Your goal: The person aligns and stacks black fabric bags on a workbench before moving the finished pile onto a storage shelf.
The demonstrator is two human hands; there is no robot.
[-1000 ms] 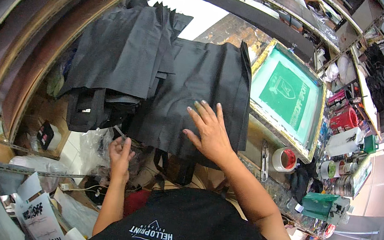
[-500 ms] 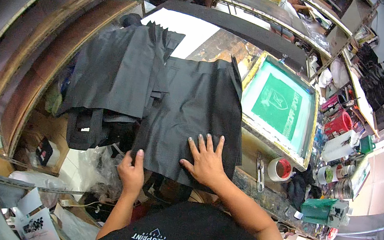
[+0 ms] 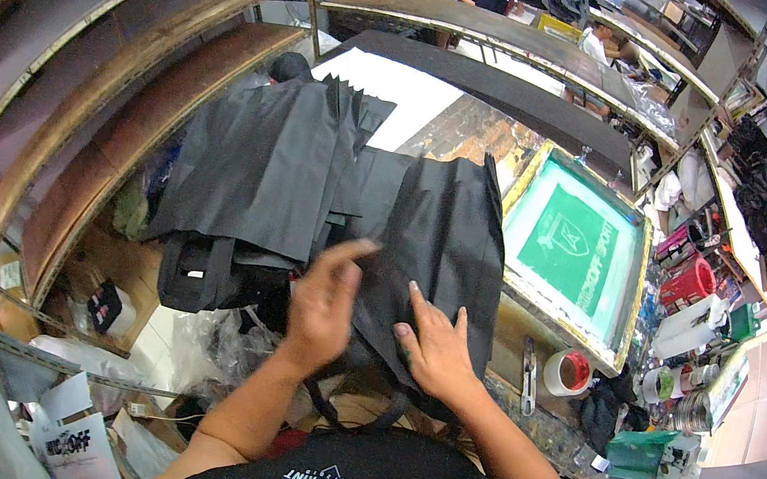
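A black fabric bag (image 3: 452, 226) lies in front of me, creased lengthwise, its strap handles hanging past the near edge. My right hand (image 3: 436, 352) rests on its lower right part, index finger stretched out and thumb apart. Above the bag's left side is my left hand (image 3: 320, 315), smeared by motion, with fingers extended to the right and nothing visible in it. Whether it touches the cloth I cannot tell. Left of this bag sits a pile of similar black bags (image 3: 253, 167), handles toward me.
A yellow-edged printing screen (image 3: 576, 241) with green mesh lies to the right. Near it are a utility knife (image 3: 528, 375) and a white tub with red inside (image 3: 568, 372). Curved-looking shelves (image 3: 137, 137) stand left. Bottles and cans crowd the far right; people are in the background.
My left hand has risen from the bag's near left corner and moved right over it. My right hand has shifted slightly down, its fingers less spread. The bag is now more creased.
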